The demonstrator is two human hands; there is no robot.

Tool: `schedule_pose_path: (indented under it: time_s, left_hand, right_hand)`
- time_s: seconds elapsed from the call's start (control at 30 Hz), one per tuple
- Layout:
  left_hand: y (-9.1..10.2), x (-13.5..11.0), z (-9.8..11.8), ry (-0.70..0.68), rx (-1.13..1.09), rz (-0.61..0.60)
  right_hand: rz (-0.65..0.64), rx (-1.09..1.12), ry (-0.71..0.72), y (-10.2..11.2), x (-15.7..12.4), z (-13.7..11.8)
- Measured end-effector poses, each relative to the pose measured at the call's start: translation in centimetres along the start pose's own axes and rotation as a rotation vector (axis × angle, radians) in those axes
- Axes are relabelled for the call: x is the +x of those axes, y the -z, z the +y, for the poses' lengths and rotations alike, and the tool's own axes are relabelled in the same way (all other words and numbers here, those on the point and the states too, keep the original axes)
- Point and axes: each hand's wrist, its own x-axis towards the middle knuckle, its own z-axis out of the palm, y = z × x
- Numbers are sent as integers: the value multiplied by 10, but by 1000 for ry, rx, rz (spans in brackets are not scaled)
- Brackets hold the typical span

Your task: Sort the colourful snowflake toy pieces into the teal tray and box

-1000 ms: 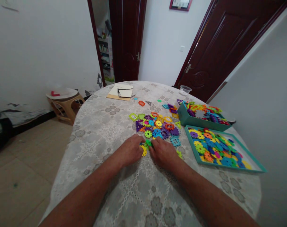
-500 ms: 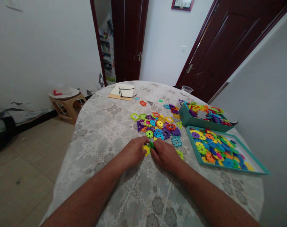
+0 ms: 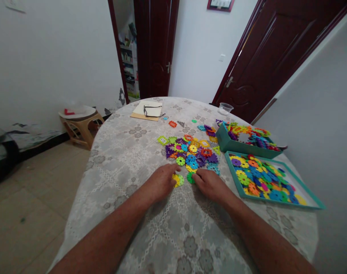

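Observation:
My left hand (image 3: 163, 180) is closed on the edge of a yellow notched plastic disc (image 3: 176, 181). Against that disc's right side sits a lime-green notched disc (image 3: 181, 180); whether the two are joined I cannot tell. My right hand (image 3: 210, 183) pinches a green notched disc (image 3: 190, 177) by its right edge, with a small gap between it and the lime one. Just beyond both hands lies a pile of colourful interlocking pieces, among them a lime wheel-shaped disc (image 3: 180, 161), blue discs (image 3: 193, 164) and a purple piece (image 3: 213, 158).
To the right, a shallow teal tray (image 3: 233, 176) holds many discs. Behind it stands a teal box (image 3: 233, 144) heaped with pieces. Eyeglasses (image 3: 153, 115) rest on a notebook (image 3: 139, 113) at the far left. A clear cup (image 3: 225, 109) stands at the back edge.
My right hand has moved right with the green disc, now apart from my left hand and showing more of its face. The lime disc beside the yellow one has come into view.

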Motion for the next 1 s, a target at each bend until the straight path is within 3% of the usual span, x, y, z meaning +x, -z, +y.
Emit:
schedule_pose_path:
  time_s: [0.17, 0.3, 0.6, 0.83, 1.0]
  left_hand:
    - [2, 1, 1, 11, 35, -7]
    - [4, 2, -1, 33, 61, -25]
    - [8, 2, -1, 35, 54, 3]
    - [12, 2, 3, 55, 48, -44]
    - [10, 3, -6, 20, 37, 9]
  right_hand:
    - [-64, -155, -29, 1, 2, -2]
    - [-80, -156, 19, -6, 1, -12]
    - [50, 173, 156, -17, -3, -25]
    - [74, 152, 220, -20, -2, -25]
    - [117, 104, 143, -19, 2, -19]
